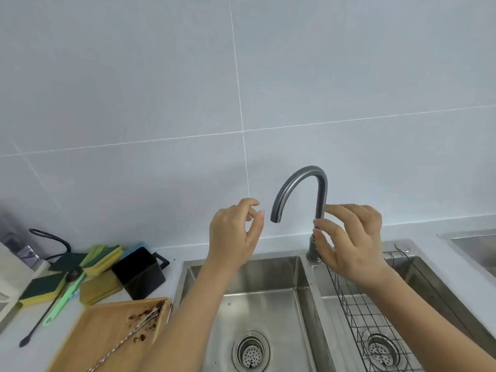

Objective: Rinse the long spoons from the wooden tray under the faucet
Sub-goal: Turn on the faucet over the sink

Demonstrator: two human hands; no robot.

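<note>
A grey gooseneck faucet rises behind the double steel sink, its spout over the left basin, with no water running. My left hand hovers just left of the spout, fingers loosely curled, holding nothing. My right hand is at the faucet's upright stem, fingertips touching it near the base. A wooden tray lies at the lower left on the counter, dirty with brown crumbs. A long twisted metal spoon lies across it, partly hidden by my left forearm.
Sponges, a black container, a green brush and a black long-handled tool crowd the counter left of the sink. A wire rack sits in the right basin. Both basins have drain strainers.
</note>
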